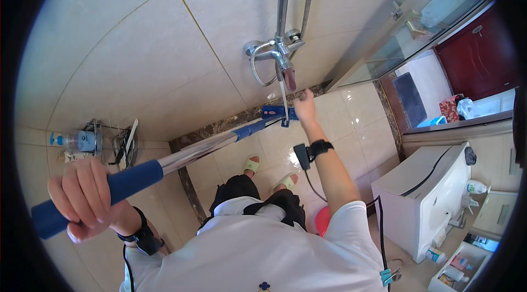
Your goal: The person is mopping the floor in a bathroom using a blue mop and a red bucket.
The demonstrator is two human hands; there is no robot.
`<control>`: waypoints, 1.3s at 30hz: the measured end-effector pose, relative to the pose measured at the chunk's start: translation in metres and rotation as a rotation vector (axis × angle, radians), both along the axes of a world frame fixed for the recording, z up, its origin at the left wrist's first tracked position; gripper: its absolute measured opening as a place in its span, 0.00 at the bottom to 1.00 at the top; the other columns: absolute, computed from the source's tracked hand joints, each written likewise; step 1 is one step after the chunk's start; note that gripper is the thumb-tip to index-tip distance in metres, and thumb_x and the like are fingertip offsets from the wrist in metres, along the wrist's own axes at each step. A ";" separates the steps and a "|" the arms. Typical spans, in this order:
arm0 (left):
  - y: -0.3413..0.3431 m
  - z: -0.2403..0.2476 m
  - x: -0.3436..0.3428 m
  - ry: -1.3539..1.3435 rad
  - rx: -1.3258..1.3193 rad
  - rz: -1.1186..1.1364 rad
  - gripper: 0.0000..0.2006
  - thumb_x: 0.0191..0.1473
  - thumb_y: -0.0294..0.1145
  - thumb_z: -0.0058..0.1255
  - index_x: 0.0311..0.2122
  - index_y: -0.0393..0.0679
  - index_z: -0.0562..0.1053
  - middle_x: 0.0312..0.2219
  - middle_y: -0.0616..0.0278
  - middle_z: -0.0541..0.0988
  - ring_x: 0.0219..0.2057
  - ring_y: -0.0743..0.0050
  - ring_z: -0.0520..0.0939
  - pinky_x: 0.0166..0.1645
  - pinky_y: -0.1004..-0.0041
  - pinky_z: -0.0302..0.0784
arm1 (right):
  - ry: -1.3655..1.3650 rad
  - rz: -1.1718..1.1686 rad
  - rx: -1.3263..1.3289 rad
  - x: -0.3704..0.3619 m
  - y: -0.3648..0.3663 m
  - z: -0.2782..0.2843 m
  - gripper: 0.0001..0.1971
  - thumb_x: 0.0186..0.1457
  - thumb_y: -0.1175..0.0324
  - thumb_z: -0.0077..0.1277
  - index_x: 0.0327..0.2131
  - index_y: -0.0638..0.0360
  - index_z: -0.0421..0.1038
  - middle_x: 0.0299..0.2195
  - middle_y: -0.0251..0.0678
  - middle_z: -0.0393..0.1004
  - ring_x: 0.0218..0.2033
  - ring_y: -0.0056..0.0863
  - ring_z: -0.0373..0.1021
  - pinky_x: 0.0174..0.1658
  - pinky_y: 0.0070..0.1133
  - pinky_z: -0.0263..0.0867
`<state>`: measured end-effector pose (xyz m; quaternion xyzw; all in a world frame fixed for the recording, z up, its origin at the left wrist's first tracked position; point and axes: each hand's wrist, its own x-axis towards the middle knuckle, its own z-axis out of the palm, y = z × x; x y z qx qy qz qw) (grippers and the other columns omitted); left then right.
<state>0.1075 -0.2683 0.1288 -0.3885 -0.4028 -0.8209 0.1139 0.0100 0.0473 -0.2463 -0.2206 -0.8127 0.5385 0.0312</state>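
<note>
A flat mop with a metal pole and blue parts slants from the lower left toward the wall. My left hand is closed around its thick blue grip. Beneath the chrome shower faucet is the blue mop head, and a thin pale stream of water comes down onto it from the spout. My right hand is at the right end of the mop head, its fingers curled. What those fingers hold is hidden.
A wire wall rack with bottles hangs at left. On the right are a white washbasin cabinet, a glass door and a doorway. A red basin is partly hidden by my right side. The tiled floor looks shiny.
</note>
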 end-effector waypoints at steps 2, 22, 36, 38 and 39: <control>0.000 -0.002 0.003 0.008 -0.003 -0.016 0.11 0.30 0.27 0.52 0.13 0.47 0.60 0.07 0.73 0.67 0.08 0.91 0.67 0.15 0.94 0.65 | -0.226 -0.142 -0.083 0.033 -0.013 -0.022 0.28 0.36 0.70 0.44 0.45 0.65 0.48 0.42 0.46 0.56 0.44 0.34 0.54 0.44 0.24 0.51; -0.034 0.020 0.006 -0.006 0.149 -0.219 0.11 0.25 0.18 0.50 0.10 0.45 0.61 0.04 0.69 0.66 0.05 0.87 0.67 0.12 0.90 0.68 | -0.670 -0.523 -1.906 0.076 -0.132 -0.023 0.03 0.40 0.75 0.37 0.23 0.63 0.55 0.20 0.39 0.60 0.22 0.31 0.60 0.26 0.27 0.62; -0.037 0.008 -0.014 -0.065 0.075 -0.153 0.09 0.31 0.24 0.47 0.12 0.46 0.59 0.04 0.71 0.64 0.05 0.88 0.65 0.15 0.94 0.65 | -0.712 -0.523 -1.762 0.071 -0.140 -0.043 0.02 0.43 0.74 0.36 0.24 0.61 0.56 0.18 0.37 0.59 0.19 0.29 0.60 0.24 0.25 0.62; -0.041 0.009 -0.010 -0.149 -0.056 0.051 0.07 0.37 0.25 0.42 0.18 0.45 0.57 0.08 0.72 0.60 0.11 0.89 0.65 0.29 0.93 0.63 | -0.643 -0.513 -1.805 0.074 -0.141 -0.062 0.02 0.43 0.74 0.37 0.24 0.60 0.56 0.18 0.37 0.60 0.19 0.28 0.60 0.24 0.24 0.62; -0.038 0.009 -0.013 -0.144 -0.059 0.050 0.07 0.37 0.25 0.42 0.18 0.45 0.57 0.08 0.72 0.60 0.11 0.89 0.65 0.29 0.93 0.63 | -0.574 -0.490 -1.843 0.070 -0.141 -0.063 0.03 0.43 0.75 0.38 0.24 0.60 0.56 0.18 0.36 0.60 0.20 0.27 0.61 0.24 0.23 0.62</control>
